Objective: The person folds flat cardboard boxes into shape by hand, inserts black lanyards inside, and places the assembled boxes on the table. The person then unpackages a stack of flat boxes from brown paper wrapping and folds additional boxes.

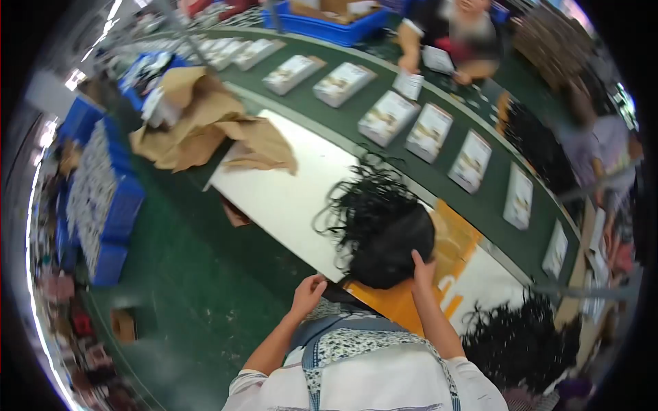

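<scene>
Two bare hands are at a white, flat tabletop (295, 212). The right hand (423, 268) pinches the edge of a black, curly-haired wig with a smooth dark cap (391, 246), thumb on the cap, other fingers mostly hidden. The wig is over a glossy orange-yellow sheet (454, 233), its curls spreading above the white surface. Apart from it, the left hand (310, 294) is curled near the table's edge; nothing shows in it, and I cannot tell how far it closes. Beyond, white printed boxes (388, 118) line a green conveyor belt (495, 183).
</scene>
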Motion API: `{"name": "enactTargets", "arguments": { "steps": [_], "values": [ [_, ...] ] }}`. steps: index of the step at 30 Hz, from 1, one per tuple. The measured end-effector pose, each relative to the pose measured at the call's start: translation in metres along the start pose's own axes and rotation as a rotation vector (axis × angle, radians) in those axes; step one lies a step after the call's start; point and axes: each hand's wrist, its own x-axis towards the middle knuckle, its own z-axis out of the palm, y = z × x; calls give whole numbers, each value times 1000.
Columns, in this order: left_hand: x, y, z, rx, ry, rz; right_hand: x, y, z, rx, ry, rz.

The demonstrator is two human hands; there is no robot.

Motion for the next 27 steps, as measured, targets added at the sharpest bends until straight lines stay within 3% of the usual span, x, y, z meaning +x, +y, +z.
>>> {"name": "enactTargets", "arguments": {
  "steps": [1,4,6,9,10,13,16,20,22,27],
  "values": [
    [7,16,11,-112,-124,-9,-2,4,-1,160,-22,154],
    [22,60,37,-61,-289,119,-1,1,6,275,-188,282],
    [45,27,57,100,-294,172,-8,0,0,321,-157,345],
    [45,54,51,-244,-486,-217,-23,-6,-12,378,-110,420],
    [45,52,52,-245,-477,-205,-26,-7,-21,388,-93,433],
    [36,67,57,-65,-781,-127,-42,-4,-67,489,-110,407],
    [38,89,39,-44,-687,183,-70,-37,-81,555,-150,380],
    [41,170,-13,115,-662,298,-88,-78,-52,587,-181,344],
    [59,186,-54,170,-548,367,-81,-89,-7,628,-268,297],
    [81,198,-164,52,-286,155,-65,-104,127,685,-494,281]
  ]
}}
